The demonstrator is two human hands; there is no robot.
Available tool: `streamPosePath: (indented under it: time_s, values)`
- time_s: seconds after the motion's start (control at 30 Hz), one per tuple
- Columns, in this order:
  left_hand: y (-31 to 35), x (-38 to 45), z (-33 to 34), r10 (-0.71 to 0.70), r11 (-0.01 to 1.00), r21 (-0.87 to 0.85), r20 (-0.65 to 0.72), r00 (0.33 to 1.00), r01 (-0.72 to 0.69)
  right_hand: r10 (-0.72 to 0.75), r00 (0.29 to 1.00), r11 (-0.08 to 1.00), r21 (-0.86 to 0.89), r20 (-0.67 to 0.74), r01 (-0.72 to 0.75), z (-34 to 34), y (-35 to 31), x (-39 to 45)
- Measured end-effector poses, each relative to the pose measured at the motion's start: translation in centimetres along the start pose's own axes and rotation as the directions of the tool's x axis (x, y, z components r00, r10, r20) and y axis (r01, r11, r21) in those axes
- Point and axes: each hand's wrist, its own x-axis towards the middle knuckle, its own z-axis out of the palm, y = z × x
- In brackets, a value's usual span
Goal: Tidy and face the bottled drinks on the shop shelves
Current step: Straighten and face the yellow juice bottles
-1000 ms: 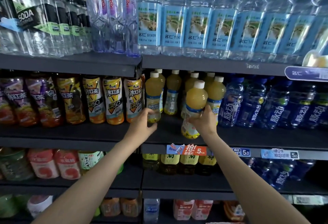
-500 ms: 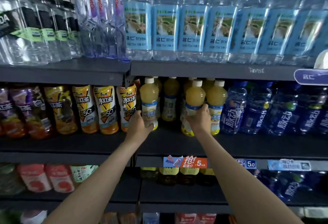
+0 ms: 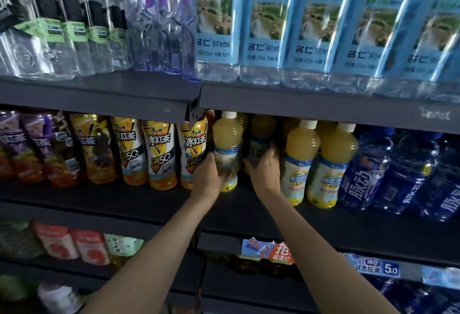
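Middle shelf (image 3: 149,204), near its front edge. Left hand (image 3: 208,177) grips the lower half of a juice bottle (image 3: 227,137), fingers curled round its label; the bottle stands upright, just right of the iced tea bottles (image 3: 159,154). Right hand (image 3: 265,169) reaches deeper in, fingers (image 3: 270,150) curled round a second juice bottle (image 3: 261,129) standing further back. Two more juice bottles (image 3: 318,162) stand upright just right of that hand, beside the blue bottles (image 3: 388,172).

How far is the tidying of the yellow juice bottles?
Done: two juice bottles stand at the shelf front, labels forward. In hand: the left hand grips a third juice bottle; the right hand reaches a set-back bottle. Left: pulling that one forward.
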Motion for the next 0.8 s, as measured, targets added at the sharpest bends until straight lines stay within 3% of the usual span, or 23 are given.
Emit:
streamPosePath:
  time_s: [0.13,0.3,0.4,0.5,0.57,0.67,0.73,0.8]
  values:
    - [-0.8,0.2,0.3,0.042,0.998,0.047,-0.006,0.999,-0.042,0.168,0.984,0.986,0.001,0.052,-0.168,2.7,1.1,2.5]
    - [-0.7,0.0,0.5,0.035,0.995,0.092,-0.030,0.999,-0.032,0.126,0.991,0.985,-0.112,-0.046,-0.130,2.7,1.6,2.1]
    - [-0.2,-0.7,0.1,0.019,0.997,0.080,-0.033,0.999,-0.016,0.072,0.997,0.987,-0.144,-0.012,-0.073,1.5,1.1,-0.6]
    - [-0.1,-2.8,-0.8,0.116,0.990,-0.058,-0.142,0.983,-0.125,0.007,1.000,0.995,-0.100,0.010,-0.006,-0.6,0.6,-3.4]
    - [0.2,-4.3,-1.4,0.205,0.952,-0.201,-0.146,0.968,-0.232,-0.048,0.998,0.999,-0.021,0.039,0.049,-2.1,0.4,-5.0]
    - [1.0,-5.5,-2.7,0.188,0.925,-0.349,0.084,0.979,-0.148,-0.044,0.992,0.993,0.112,0.121,0.031,-4.3,-0.2,-6.4]
    - [1.2,-6.2,-3.7,0.088,0.918,-0.394,0.306,0.948,0.042,0.003,0.985,0.959,0.280,0.171,-0.052,-5.6,-0.9,-7.0]
    - [1.0,-7.0,-4.6,-0.030,0.798,-0.514,0.487,0.873,0.314,0.058,0.976,0.850,0.502,0.210,-0.158,-6.4,-1.7,-7.6]
